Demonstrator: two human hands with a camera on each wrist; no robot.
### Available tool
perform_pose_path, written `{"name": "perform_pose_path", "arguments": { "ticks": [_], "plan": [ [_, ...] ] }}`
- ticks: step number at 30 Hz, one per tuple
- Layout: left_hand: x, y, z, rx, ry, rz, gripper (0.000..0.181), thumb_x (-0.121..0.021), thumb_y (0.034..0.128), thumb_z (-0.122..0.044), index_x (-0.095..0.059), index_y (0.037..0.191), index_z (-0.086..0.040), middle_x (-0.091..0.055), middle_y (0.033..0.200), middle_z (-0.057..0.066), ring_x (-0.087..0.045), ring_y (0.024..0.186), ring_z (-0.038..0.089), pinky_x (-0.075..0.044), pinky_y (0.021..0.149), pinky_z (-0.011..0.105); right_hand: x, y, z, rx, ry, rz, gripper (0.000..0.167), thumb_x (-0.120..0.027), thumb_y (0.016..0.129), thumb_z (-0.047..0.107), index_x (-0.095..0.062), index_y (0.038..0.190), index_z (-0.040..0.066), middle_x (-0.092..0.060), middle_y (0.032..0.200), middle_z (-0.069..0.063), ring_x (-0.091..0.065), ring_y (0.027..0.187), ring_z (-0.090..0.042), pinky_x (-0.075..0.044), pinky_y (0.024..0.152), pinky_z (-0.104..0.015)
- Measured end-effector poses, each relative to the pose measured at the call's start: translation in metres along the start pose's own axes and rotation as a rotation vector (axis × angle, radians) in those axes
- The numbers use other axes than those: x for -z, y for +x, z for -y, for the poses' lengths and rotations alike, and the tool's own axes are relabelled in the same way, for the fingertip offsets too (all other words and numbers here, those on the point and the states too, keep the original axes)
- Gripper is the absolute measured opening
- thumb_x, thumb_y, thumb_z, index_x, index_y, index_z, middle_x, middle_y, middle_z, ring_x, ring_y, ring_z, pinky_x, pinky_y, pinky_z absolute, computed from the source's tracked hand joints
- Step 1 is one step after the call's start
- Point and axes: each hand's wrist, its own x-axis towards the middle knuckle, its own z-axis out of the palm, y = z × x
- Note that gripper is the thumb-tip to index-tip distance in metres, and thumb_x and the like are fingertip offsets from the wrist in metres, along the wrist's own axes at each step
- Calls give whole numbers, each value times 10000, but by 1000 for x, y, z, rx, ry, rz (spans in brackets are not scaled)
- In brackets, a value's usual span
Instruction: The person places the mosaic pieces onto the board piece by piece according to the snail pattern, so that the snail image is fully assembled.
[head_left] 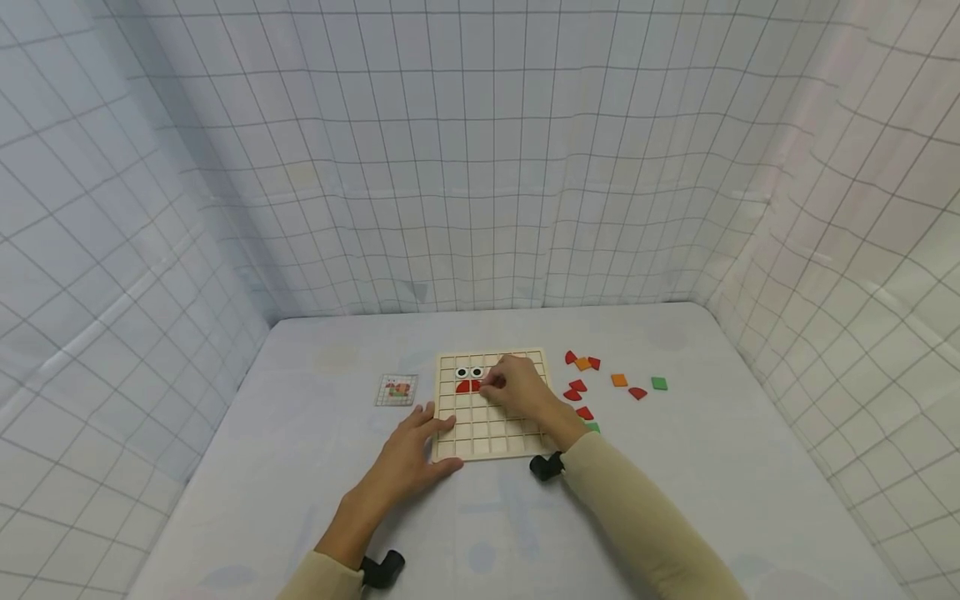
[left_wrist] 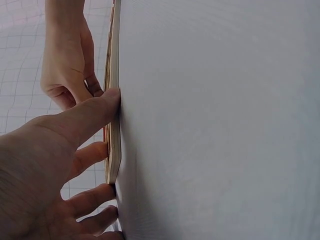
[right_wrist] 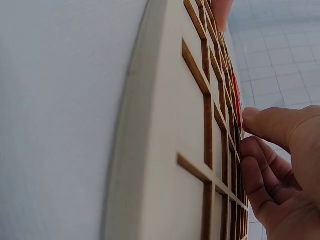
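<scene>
A pale wooden grid board (head_left: 491,437) lies on the table. Two round-eye tiles (head_left: 462,372) sit side by side in its upper left cells. Directly below them are a red quarter-circle tile (head_left: 462,387) and a second red tile (head_left: 476,386), partly covered by my right hand (head_left: 517,387). That hand pinches at the second red tile with thumb and curled fingers; the right wrist view shows the thumb beside a red edge (right_wrist: 236,97). My left hand (head_left: 408,450) rests with spread fingers against the board's lower left corner, its thumb (left_wrist: 102,106) on the near edge.
A small picture card (head_left: 396,390) lies left of the board. To the right are scattered red tiles (head_left: 637,392), orange tiles (head_left: 618,380) and a green tile (head_left: 659,383). Another green tile (head_left: 592,427) is partly under the right forearm. Gridded curtains (head_left: 480,167) surround the table.
</scene>
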Motion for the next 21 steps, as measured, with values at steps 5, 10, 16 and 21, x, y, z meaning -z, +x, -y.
{"name": "perform_pose_path", "arguments": {
  "ticks": [5, 10, 16, 21],
  "plan": [
    [1, 1, 0, -12, 1, -3, 740, -1005, 941, -325, -724, 1589, -102, -462, 1832, 274, -386, 1742, 541, -422, 1362, 735, 2, -3, 3, -53, -12, 10, 54, -878, 1067, 174, -909, 1053, 132, -797, 1093, -23, -715, 972, -114, -658, 908, -312],
    [1, 2, 0, -17, 4, -8, 741, -1010, 934, -323, -729, 1582, -99, -469, 1825, 282, -393, 1736, 549, -422, 1361, 736, 5, -8, 5, -65, -3, 16, 68, -866, 1077, 174, -909, 1084, 123, -806, 1117, -38, -729, 994, -132, -685, 956, -359],
    [-2, 2, 2, -10, 2, -4, 734, -1005, 941, -320, -727, 1584, -98, -459, 1831, 275, -387, 1743, 540, -416, 1367, 734, 12, -15, 6, -66, 4, 26, 89, -853, 1084, 154, -903, 1140, 106, -812, 1138, -53, -740, 1016, -152, -697, 988, -393],
    [-1, 2, 2, -12, 4, -6, 731, -1003, 943, -308, -725, 1583, -91, -464, 1828, 279, -385, 1742, 543, -412, 1368, 738, 16, -17, 1, -74, -2, 19, 96, -837, 1090, 141, -903, 1157, 120, -823, 1138, -39, -735, 1001, -134, -688, 972, -371]
  ]
}}
